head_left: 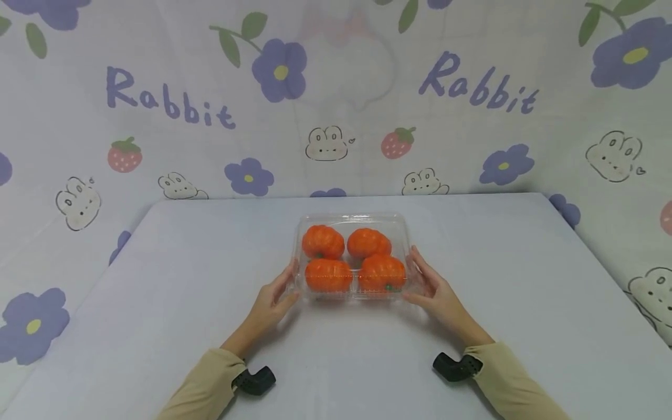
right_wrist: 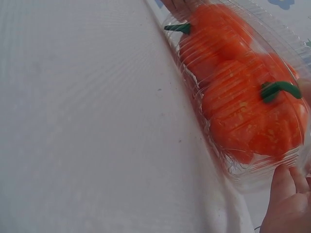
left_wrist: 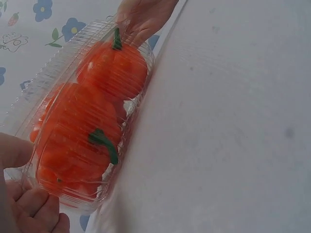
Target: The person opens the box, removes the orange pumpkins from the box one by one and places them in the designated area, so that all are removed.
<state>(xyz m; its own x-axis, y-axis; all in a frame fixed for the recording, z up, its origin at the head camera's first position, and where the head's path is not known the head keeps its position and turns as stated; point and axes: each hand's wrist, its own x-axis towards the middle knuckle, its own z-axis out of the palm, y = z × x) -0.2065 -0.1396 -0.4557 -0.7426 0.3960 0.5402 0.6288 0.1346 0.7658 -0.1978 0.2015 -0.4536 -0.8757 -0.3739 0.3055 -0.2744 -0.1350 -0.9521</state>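
Observation:
A clear plastic box (head_left: 352, 218) with ribbed walls is at the middle of the white table, holding several orange toy pumpkins (head_left: 328, 275) in two rows. Green stems (left_wrist: 104, 144) show through the plastic in both wrist views. My left hand (head_left: 270, 300) grips the box's left side, thumb towards the near corner. On the opposite side my right hand (head_left: 441, 297) holds the box the same way. Curled fingers (left_wrist: 41, 211) lie at the box's end in the left wrist view. In the right wrist view, the right fingers (right_wrist: 286, 187) touch its lower end.
The white table (head_left: 157, 262) spreads out on all sides of the box. Behind it hangs a cloth (head_left: 352, 76) printed with flowers, rabbits and strawberries. Black curved pieces (head_left: 255, 381) sit at both sleeve cuffs.

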